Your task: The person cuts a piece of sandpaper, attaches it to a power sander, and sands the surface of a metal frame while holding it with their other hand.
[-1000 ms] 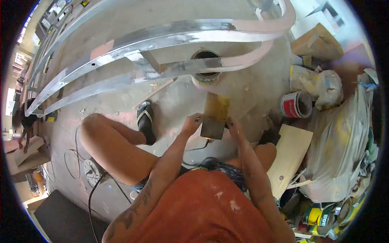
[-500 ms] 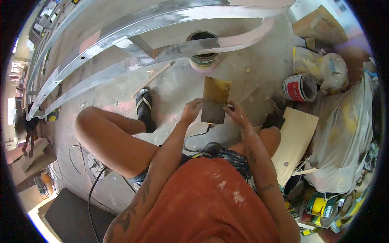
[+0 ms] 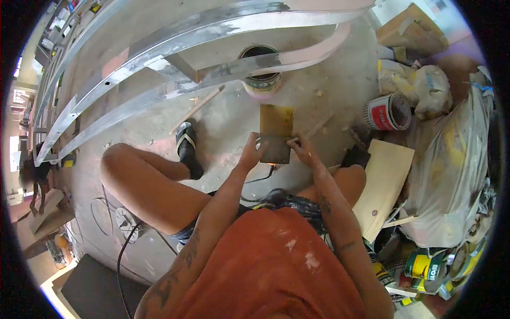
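Observation:
Between my two hands, above the floor, is a sheet with a yellowish-brown upper part and a dark grey lower part (image 3: pixel 275 122); it looks like sandpaper. My left hand (image 3: pixel 251 151) pinches its left edge where the two parts meet. At the right edge my right hand (image 3: pixel 304 149) grips it between thumb and fingers. Just below the sheet, an orange-tipped object, mostly hidden, joins a black cable (image 3: pixel 264 177).
A curved metal frame (image 3: pixel 207 29) crosses the top, with an open bucket (image 3: pixel 261 85) beneath it. A stick (image 3: pixel 196 109) lies near my foot. On the right are a paint can (image 3: pixel 388 112), a wooden board (image 3: pixel 383 186) and plastic bags (image 3: pixel 443 175). A person (image 3: pixel 37 181) is far left.
The view has shifted slightly. My hands and the sheet appear a little further left in view, with the sheet held more upright; both hands still hold it.

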Available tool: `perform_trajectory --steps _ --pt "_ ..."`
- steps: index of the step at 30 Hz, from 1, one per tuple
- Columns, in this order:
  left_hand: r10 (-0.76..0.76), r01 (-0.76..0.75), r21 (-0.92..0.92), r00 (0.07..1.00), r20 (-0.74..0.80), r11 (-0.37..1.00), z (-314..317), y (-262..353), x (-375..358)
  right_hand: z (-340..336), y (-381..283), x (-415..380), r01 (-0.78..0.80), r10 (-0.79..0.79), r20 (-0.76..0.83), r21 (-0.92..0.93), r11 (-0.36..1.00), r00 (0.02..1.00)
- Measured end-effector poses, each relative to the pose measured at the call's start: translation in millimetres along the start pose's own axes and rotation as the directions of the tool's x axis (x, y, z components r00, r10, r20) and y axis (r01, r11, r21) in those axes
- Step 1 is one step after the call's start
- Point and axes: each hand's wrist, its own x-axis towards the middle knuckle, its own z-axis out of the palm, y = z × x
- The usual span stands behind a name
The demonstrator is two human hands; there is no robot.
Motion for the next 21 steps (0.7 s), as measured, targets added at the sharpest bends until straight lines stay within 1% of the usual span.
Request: perform_trajectory --steps 1,2,4,5,7,8,9,11,12,13,14,16,17,18,19,20,21 --pt "-0.036 0.036 -0.024 0.999 -0.008 0.999 1 3 0 -1 -5 0 -0.058 0.058 0.024 0.017 0.998 0.998" --pt "-0.036 0.036 -0.023 0.999 -0.010 0.999 4 -5 0 1 -6 -1 -0.056 0.056 0.026 0.018 0.998 0.998" --pt "0.020 -0.013 0.119 0.998 -0.055 0.993 10 -27 6 1 -6 3 -0.033 0.033 0.008 0.027 0.999 0.999" --pt "0.033 -0.025 0.123 0.998 -0.058 0.992 10 -24 7 6 3 6 -0.021 0.021 0.001 0.027 0.999 1.000" --pt "0.085 -0.069 0.191 0.993 -0.077 0.979 10 -20 5 19 31 10 -0.008 -0.001 -0.083 -0.099 0.995 0.997" --pt "0.121 -0.103 0.174 0.988 -0.097 0.979 12 -24 7 15 23 10 -0.008 -0.002 -0.095 -0.099 0.995 0.996" --pt "0.125 -0.108 0.173 0.988 -0.089 0.979 12 -19 8 11 12 7 -0.012 0.005 -0.075 -0.092 0.996 0.997" --pt "0.065 -0.036 0.236 0.991 -0.113 0.971 13 -13 5 8 3 3 -0.022 0.017 -0.056 -0.086 0.996 0.998" --pt "0.064 -0.037 0.236 0.992 -0.109 0.971 15 -10 4 9 3 5 -0.024 0.024 -0.026 0.000 1.000 0.999" --pt "0.092 -0.043 0.274 0.982 -0.167 0.961 17 -7 4 10 2 5 -0.025 0.025 0.003 0.086 0.996 1.000" --pt "0.124 -0.049 0.315 0.967 -0.224 0.948 19 -2 2 10 -6 2 -0.022 0.022 -0.001 0.090 0.996 1.000" --pt "0.132 -0.035 0.365 0.960 -0.245 0.930 24 -8 1 8 -29 -2 0.023 -0.015 -0.050 0.150 0.988 0.999" --pt "0.138 -0.018 0.406 0.954 -0.268 0.914 24 -9 1 11 -25 -1 0.039 -0.030 -0.061 0.153 0.987 0.998" --pt "0.169 -0.045 0.413 0.948 -0.271 0.910 22 -4 1 12 -11 8 0.004 -0.004 -0.016 -0.001 1.000 1.000" --pt "0.110 0.016 0.397 0.950 -0.292 0.918 22 0 1 7 -7 19 -0.027 0.029 0.013 -0.161 0.987 0.999" --pt "0.034 0.087 0.373 0.951 -0.308 0.924 24 5 2 2 -16 19 -0.014 0.013 -0.005 -0.167 0.986 1.000" --pt "0.043 0.076 0.368 0.951 -0.306 0.927 25 8 5 2 -25 13 -0.014 0.016 0.018 -0.132 0.991 1.000"
